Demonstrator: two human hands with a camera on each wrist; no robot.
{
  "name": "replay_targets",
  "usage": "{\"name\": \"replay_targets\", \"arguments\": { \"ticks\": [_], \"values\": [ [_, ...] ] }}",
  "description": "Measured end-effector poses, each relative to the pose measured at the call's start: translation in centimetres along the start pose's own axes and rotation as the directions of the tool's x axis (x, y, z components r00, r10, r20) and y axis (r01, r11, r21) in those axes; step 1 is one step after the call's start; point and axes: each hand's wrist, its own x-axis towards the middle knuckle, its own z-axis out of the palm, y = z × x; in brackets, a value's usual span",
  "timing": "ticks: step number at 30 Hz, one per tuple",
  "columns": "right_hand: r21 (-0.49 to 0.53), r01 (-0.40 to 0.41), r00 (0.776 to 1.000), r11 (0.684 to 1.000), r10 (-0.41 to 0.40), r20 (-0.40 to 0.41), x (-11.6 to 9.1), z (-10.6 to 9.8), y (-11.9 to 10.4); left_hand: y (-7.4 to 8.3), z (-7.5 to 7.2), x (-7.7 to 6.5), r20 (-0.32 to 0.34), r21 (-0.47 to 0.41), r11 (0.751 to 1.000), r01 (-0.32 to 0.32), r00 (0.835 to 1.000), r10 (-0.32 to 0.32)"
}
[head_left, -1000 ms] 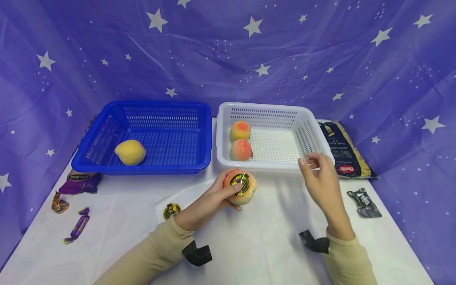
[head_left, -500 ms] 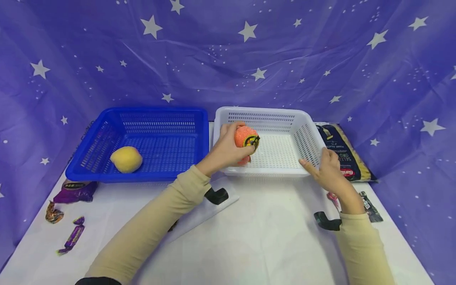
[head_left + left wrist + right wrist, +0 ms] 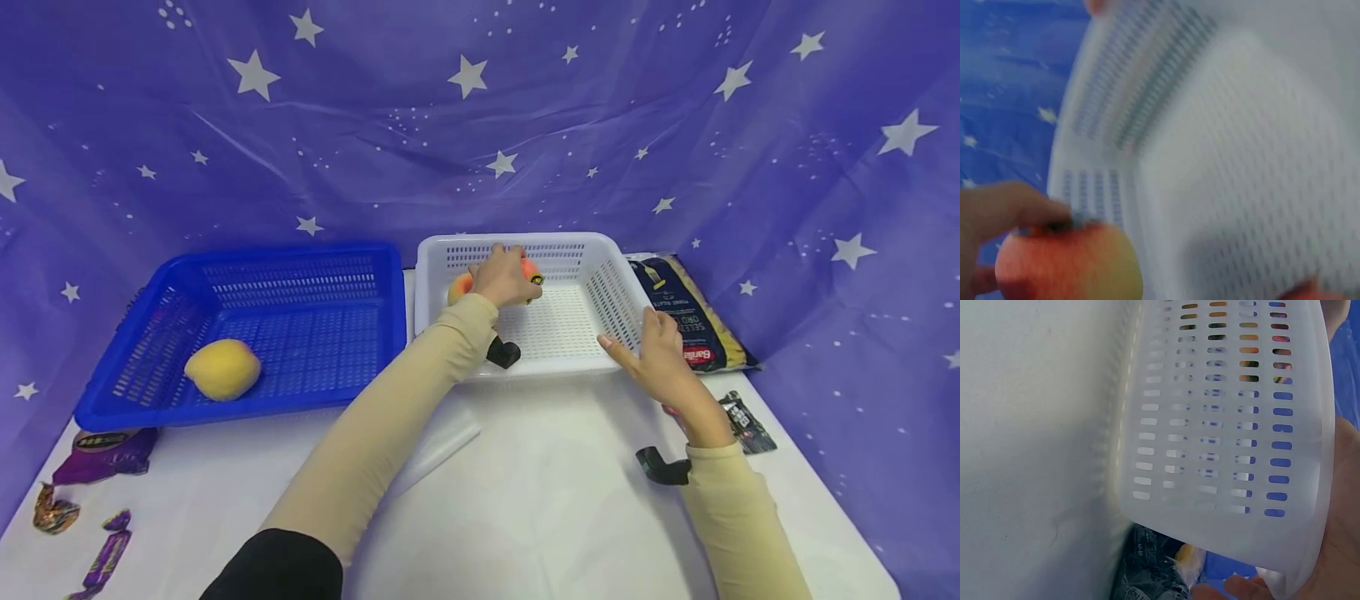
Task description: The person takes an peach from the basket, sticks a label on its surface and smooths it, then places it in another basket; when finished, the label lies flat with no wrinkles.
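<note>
Over the left part of the white plastic basket (image 3: 555, 368), my left hand (image 3: 504, 279) grips a red-and-yellow peach (image 3: 531, 272) with a black-and-yellow sticker. The left wrist view shows the peach (image 3: 1072, 265) close up under a finger, near the basket wall. Another peach (image 3: 459, 288) lies inside, partly behind this hand; a reddish fruit (image 3: 1313, 295) shows at the lower edge of the left wrist view. My right hand (image 3: 660, 354) holds the basket's front right corner, its palm along the rim (image 3: 1325, 506) in the right wrist view.
Left of it stands a blue basket (image 3: 247, 410) with a yellow fruit (image 3: 223, 369). Wrapped candies (image 3: 108, 560) and a purple packet (image 3: 112, 457) lie at the left edge. A pasta bag (image 3: 693, 321) and a black packet (image 3: 746, 423) lie at right. A clear plastic bag (image 3: 442, 442) lies in front.
My left hand has carried the peach from in front of the white basket up and into it. My right hand has closed on the basket's right corner. The head view has shifted right.
</note>
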Motion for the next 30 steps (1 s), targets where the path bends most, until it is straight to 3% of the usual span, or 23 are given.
{"name": "replay_targets", "arguments": {
  "ticks": [5, 12, 25, 30],
  "values": [
    [-0.001, -0.017, 1.0, 1.0, 0.017, -0.009, 0.2, 0.3, 0.0, -0.7, 1.2, 1.9, 0.009, 0.08, 0.996, 0.048, 0.999, -0.049],
    [-0.007, -0.016, 0.999, 1.0, 0.016, -0.042, 0.1, 0.6, 0.2, -2.2, 3.6, 3.5, 0.026, 0.152, 0.988, -0.021, 1.0, 0.017],
    [-0.021, -0.001, 0.997, 1.0, -0.001, -0.078, -0.2, 0.4, -0.1, -1.8, 3.4, 2.9, 0.064, 0.166, 0.986, -0.034, 0.998, 0.023],
    [-0.027, 0.005, 0.996, 1.0, -0.007, -0.087, -0.2, 0.6, 0.0, -1.8, 2.8, 2.5, 0.113, 0.168, 0.984, -0.055, 0.993, 0.036]
  ]
}}
